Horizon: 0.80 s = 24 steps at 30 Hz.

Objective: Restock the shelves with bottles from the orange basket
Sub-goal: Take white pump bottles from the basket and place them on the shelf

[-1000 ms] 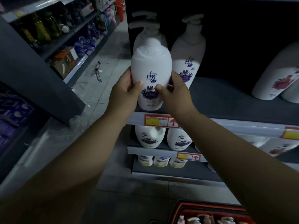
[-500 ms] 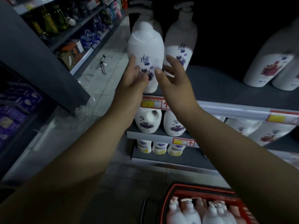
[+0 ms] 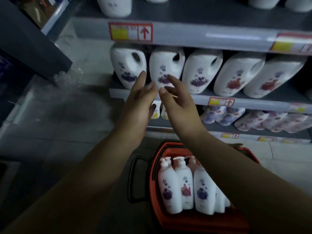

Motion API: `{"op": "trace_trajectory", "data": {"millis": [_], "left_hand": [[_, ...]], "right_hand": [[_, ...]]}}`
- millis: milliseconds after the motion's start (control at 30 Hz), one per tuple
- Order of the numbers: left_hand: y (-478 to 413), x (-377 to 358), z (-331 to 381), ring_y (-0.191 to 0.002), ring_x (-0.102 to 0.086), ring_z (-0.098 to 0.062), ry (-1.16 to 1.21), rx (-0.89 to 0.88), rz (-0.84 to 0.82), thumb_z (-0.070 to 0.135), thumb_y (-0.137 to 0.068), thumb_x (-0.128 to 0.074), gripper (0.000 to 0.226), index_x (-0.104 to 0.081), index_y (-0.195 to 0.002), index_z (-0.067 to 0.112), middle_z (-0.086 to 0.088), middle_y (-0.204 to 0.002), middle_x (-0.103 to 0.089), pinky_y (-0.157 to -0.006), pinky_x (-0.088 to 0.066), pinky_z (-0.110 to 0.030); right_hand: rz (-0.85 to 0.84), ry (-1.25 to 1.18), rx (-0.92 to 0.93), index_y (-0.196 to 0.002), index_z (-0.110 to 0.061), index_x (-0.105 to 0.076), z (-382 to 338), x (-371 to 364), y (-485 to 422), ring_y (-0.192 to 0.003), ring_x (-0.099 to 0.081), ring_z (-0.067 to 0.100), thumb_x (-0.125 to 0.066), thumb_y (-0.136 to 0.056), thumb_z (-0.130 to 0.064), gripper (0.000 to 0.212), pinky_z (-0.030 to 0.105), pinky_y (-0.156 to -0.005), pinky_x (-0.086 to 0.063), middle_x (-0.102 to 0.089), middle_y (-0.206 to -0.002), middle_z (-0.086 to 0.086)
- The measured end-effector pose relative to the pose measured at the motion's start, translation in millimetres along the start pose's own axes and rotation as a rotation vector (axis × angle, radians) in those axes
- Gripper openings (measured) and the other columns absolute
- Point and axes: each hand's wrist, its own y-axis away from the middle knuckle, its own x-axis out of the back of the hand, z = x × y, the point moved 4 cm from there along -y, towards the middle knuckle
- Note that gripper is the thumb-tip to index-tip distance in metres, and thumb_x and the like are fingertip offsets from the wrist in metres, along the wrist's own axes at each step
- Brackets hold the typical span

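Observation:
Both of my hands hang empty in front of the shelving, fingers spread. My left hand (image 3: 137,102) and my right hand (image 3: 179,102) are almost touching, in front of the middle shelf. Below them on the floor stands the orange basket (image 3: 156,159) with several white pump bottles (image 3: 170,186) upright inside. A white bottle (image 3: 114,5) stands on the top shelf (image 3: 194,32), cut off by the frame's upper edge.
White handled jugs (image 3: 128,66) with purple or red labels fill the middle shelf (image 3: 253,103). Pouches (image 3: 222,115) lie on the lowest shelf. Another dark shelf unit (image 3: 25,44) stands at left across a tiled aisle. The basket's black handle (image 3: 133,179) sticks out left.
Both hands let go of the white bottle, left on the top shelf, and dropped lower. My view tilted down, bringing the basket into sight.

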Motion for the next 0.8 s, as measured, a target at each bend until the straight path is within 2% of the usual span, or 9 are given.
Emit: {"op": "trace_trajectory", "data": {"millis": [167, 233, 300, 367, 433, 567, 667, 733, 800], "left_hand": [[10, -1, -95, -0.120, -0.056, -0.013, 0.008, 0.118, 0.009, 0.029, -0.084, -0.059, 0.058, -0.039, -0.138, 0.037, 0.000, -0.136, -0.056, -0.097, -0.044, -0.031], [18, 1, -127, -0.120, -0.056, -0.014, -0.030, 0.153, 0.017, 0.033, -0.081, -0.062, 0.056, -0.043, -0.133, 0.041, 0.003, -0.135, -0.057, -0.104, -0.042, -0.037], [27, 3, -165, -0.124, -0.055, -0.018, -0.037, 0.220, 0.017, 0.037, -0.077, -0.062, 0.056, -0.043, -0.129, 0.045, 0.000, -0.138, -0.054, -0.108, -0.040, -0.042], [36, 9, -203, -0.129, -0.050, -0.021, -0.020, 0.303, 0.023, 0.034, -0.084, -0.058, 0.057, -0.038, -0.137, 0.041, -0.002, -0.142, -0.050, -0.104, -0.042, -0.035], [45, 16, -236, -0.130, -0.049, -0.020, -0.047, 0.367, 0.023, 0.031, -0.091, -0.053, 0.051, -0.038, -0.139, 0.038, 0.002, -0.142, -0.049, -0.094, -0.042, -0.029], [59, 37, -295, -0.104, -0.061, -0.014, -0.106, 0.527, 0.128, 0.028, -0.096, -0.050, 0.027, -0.051, -0.122, 0.030, 0.003, -0.124, -0.060, -0.082, -0.046, -0.031], [70, 50, -331, -0.106, -0.064, -0.017, -0.137, 0.636, 0.101, 0.035, -0.096, -0.048, 0.032, -0.058, -0.125, 0.027, -0.002, -0.121, -0.065, -0.092, -0.051, -0.037], [74, 57, -345, -0.106, -0.065, -0.021, -0.210, 0.700, 0.089, 0.045, -0.092, -0.048, 0.040, -0.059, -0.124, 0.025, -0.005, -0.118, -0.067, -0.092, -0.051, -0.039], [74, 63, -359, -0.107, -0.063, -0.027, -0.333, 0.759, 0.116, 0.063, -0.071, -0.050, 0.071, -0.054, -0.130, 0.023, -0.009, -0.121, -0.065, -0.095, -0.049, -0.043]], "right_hand": [[0.060, -0.011, -0.133, -0.139, -0.030, -0.042, 91, 20, 32, -0.112, -0.054, 0.004, -0.054, -0.095, -0.028, 0.045, 0.011, -0.088, -0.044, -0.053, -0.129, -0.002], [0.067, -0.010, -0.176, -0.138, -0.029, -0.043, 120, 26, 47, -0.103, -0.056, -0.004, -0.053, -0.095, -0.026, 0.044, 0.005, -0.082, -0.045, -0.056, -0.120, -0.007], [0.084, 0.005, -0.213, -0.130, -0.030, -0.048, 157, 31, 61, -0.100, -0.057, -0.008, -0.054, -0.095, -0.019, 0.036, 0.004, -0.079, -0.045, -0.059, -0.109, -0.014], [0.120, 0.025, -0.258, -0.122, -0.032, -0.053, 196, 36, 74, -0.104, -0.058, -0.006, -0.054, -0.094, -0.015, 0.032, 0.012, -0.087, -0.047, -0.062, -0.109, -0.014], [0.126, 0.089, -0.329, -0.134, -0.029, -0.048, 231, 37, 83, -0.113, -0.055, 0.002, -0.055, -0.094, -0.022, 0.041, 0.027, -0.100, -0.045, -0.059, -0.120, -0.010], [0.142, 0.183, -0.423, -0.135, -0.023, -0.047, 286, 33, 101, -0.112, -0.056, 0.010, -0.058, -0.091, -0.028, 0.046, 0.033, -0.100, -0.045, -0.057, -0.119, -0.006], [0.153, 0.263, -0.551, -0.138, -0.020, -0.042, 326, 30, 110, -0.117, -0.051, 0.019, -0.062, -0.088, -0.032, 0.055, 0.039, -0.100, -0.044, -0.052, -0.121, -0.002], [0.123, 0.339, -0.660, -0.140, -0.017, -0.038, 350, 30, 115, -0.119, -0.051, 0.025, -0.065, -0.085, -0.035, 0.064, 0.045, -0.098, -0.045, -0.052, -0.127, 0.006], [0.056, 0.421, -0.704, -0.131, -0.012, -0.049, 364, 28, 116, -0.107, -0.058, 0.024, -0.066, -0.084, -0.033, 0.053, 0.042, -0.089, -0.050, -0.059, -0.119, 0.006]]}}
